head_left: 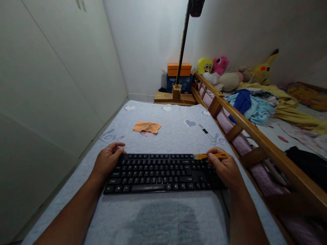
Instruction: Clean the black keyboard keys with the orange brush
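A black computer keyboard (153,173) lies flat on the pale quilted cover in front of me. My left hand (108,160) holds the keyboard's upper left corner, its fingers curled and the thumb against the edge. Pinched in my right hand (223,165) is a small brush with an orange handle (203,156). The brush's pale bristles (195,157) touch or hover just over the top row of keys, right of the middle; I cannot tell which. My right hand covers part of the keyboard's right end.
Beyond the keyboard lie a crumpled orange cloth (146,127) and a thin tool with a black grip (205,131). A wooden bed rail (237,115) runs along the right. White cabinet doors (56,85) stand at the left. A black pole (183,44) rises at the back.
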Demonstrator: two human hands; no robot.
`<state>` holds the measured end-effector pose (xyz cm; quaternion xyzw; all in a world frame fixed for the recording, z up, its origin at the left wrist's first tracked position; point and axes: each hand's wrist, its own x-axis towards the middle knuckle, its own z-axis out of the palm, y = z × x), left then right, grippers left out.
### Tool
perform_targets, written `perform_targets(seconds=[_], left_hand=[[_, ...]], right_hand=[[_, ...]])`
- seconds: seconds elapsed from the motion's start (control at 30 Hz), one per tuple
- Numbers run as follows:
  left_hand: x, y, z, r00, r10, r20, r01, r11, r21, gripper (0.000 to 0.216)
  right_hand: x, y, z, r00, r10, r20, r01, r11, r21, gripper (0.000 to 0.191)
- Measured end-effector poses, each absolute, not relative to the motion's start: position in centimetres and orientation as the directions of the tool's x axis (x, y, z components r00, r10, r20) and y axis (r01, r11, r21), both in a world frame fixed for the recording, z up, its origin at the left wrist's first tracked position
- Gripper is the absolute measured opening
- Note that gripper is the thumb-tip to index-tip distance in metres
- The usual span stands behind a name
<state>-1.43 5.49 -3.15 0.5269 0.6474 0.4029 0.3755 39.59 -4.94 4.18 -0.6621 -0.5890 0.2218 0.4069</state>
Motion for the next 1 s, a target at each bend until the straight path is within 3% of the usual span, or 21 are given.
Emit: perform_targets(seconds=[0.3, 0.57, 0.73, 1.0], left_hand=[[-1.4, 5.5, -3.0, -0.17, 0.984, -0.048, 0.388, 0.112, 0.915, 0.044], [-1.4, 5.4, -3.0, -0.164, 0.985, -0.055, 0.389, 0.116, 0.914, 0.044], [-1.4, 5.4, -3.0, -0.159, 0.986, -0.05, 0.397, 0.11, 0.911, 0.044], [-1.3, 5.3, -3.0, -0.167, 0.985, -0.05, 0.408, 0.115, 0.906, 0.042]], right_hand=[[39.4, -5.0, 3.8, 0.197, 0.95, 0.242, 0.683, 0.044, -0.729, 0.028], [39.0, -5.0, 3.6, 0.267, 0.926, 0.266, 0.608, 0.053, -0.793, 0.037], [38.6, -4.8, 3.0, 0.251, 0.913, 0.322, 0.657, 0.084, -0.749, 0.034], [38.8, -5.2, 3.3, 0.211, 0.941, 0.265, 0.683, 0.051, -0.729, 0.037]])
